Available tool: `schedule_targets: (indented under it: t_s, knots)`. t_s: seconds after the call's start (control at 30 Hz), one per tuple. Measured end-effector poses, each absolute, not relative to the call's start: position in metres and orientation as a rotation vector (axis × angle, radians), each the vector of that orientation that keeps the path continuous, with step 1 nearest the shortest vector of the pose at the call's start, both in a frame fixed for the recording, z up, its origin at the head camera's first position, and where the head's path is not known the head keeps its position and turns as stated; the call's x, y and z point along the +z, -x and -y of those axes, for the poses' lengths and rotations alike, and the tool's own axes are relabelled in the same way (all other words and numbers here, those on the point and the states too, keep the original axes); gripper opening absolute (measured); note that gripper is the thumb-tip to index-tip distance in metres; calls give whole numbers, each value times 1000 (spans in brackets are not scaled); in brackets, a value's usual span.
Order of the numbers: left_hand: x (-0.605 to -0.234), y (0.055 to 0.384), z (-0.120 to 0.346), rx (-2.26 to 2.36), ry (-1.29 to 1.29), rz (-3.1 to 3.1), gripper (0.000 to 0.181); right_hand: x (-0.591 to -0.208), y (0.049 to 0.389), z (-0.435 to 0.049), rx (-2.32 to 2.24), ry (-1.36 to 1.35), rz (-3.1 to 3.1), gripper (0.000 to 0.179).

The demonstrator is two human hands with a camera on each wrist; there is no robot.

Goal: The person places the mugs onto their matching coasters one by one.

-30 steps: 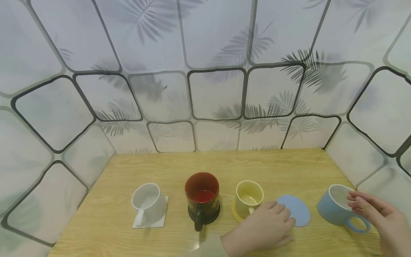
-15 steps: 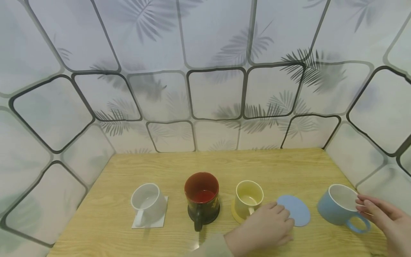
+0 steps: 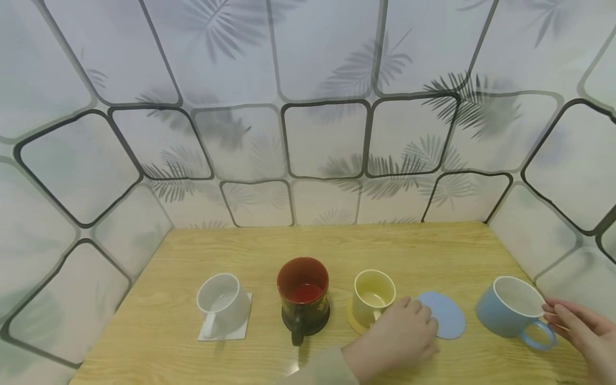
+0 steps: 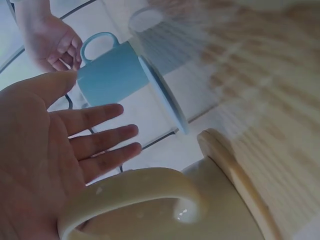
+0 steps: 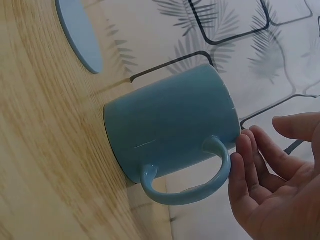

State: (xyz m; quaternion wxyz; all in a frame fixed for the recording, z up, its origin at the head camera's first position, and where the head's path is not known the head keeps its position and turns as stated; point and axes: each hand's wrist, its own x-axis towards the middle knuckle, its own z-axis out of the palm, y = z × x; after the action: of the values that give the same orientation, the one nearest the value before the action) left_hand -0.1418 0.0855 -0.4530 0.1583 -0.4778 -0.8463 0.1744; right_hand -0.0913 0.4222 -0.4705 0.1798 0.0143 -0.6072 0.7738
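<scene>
A light blue mug point(image 3: 510, 307) with a white inside stands on the table at the right, its handle point(image 5: 190, 192) facing the near right side. My right hand point(image 3: 584, 331) is beside it with loosely bent fingers, fingertips right at the rim, and the thumb point(image 5: 295, 125) apart from them. My left hand point(image 3: 401, 334) reaches palm-inward between a yellow mug point(image 3: 368, 307) and a round blue coaster point(image 3: 445, 316). Its fingers point(image 4: 107, 137) are extended and hold nothing, just past the yellow mug's handle point(image 4: 145, 182). The blue coaster lies flat with nothing on it.
The yellow mug sits on a yellow coaster point(image 3: 353, 319). To its left, a black mug point(image 3: 313, 310) with a red inside stands on a dark coaster. A white mug point(image 3: 231, 310) rests on a white square coaster point(image 3: 240, 334) farther left. Patterned cloth walls point(image 3: 327, 139) enclose the table.
My right hand has moved right and slightly down along the blue mug's rim, toward the handle side. The left hand has barely shifted; the mugs and coasters stay put.
</scene>
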Motion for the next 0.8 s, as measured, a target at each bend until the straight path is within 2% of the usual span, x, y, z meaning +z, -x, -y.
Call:
schedule_targets:
  t_s: [0.33,0.8]
  knots:
    - [-450,143,-97,610,1266,2519,60,-474,91,-430,2197,-11,1710,46]
    - [-441,148,-115,646,1172,2696,72,-477,85,-434,2268,-68,1680,51]
